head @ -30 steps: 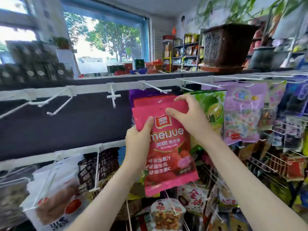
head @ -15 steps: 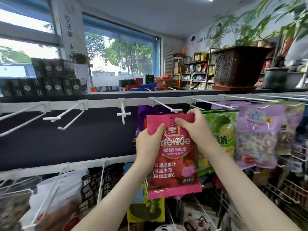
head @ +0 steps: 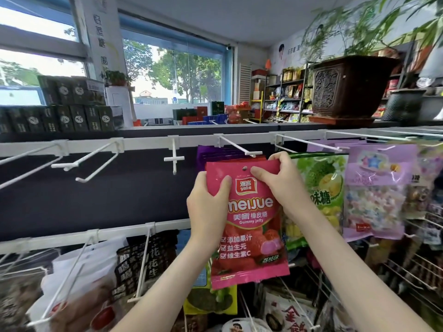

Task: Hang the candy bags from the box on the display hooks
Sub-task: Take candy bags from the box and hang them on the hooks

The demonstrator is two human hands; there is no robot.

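Pinching candy bag (head: 249, 226), long axis vertical, hole up: left hand (head: 206, 207), right hand (head: 280, 185) fingers (head: 260, 174)

Setting: small shop, snack aisle. White rails (head: 143, 143) ran across dark backboard (head: 96, 200), fitted with rows of white hooks (head: 174, 158). Sealed printed packets hung from hooks: green bag (head: 321, 183), purple bag (head: 376, 188), black bags (head: 148, 267) on lower rail. Pink gummy bag (head: 251, 212) bore brand label, same retail packaging. Wire racks (head: 412, 271) at lower right held more packets. Stacked dark boxes (head: 72, 116) stood on top ledge. Far shelves (head: 287, 99) were stocked with goods, beside large window (head: 172, 75).
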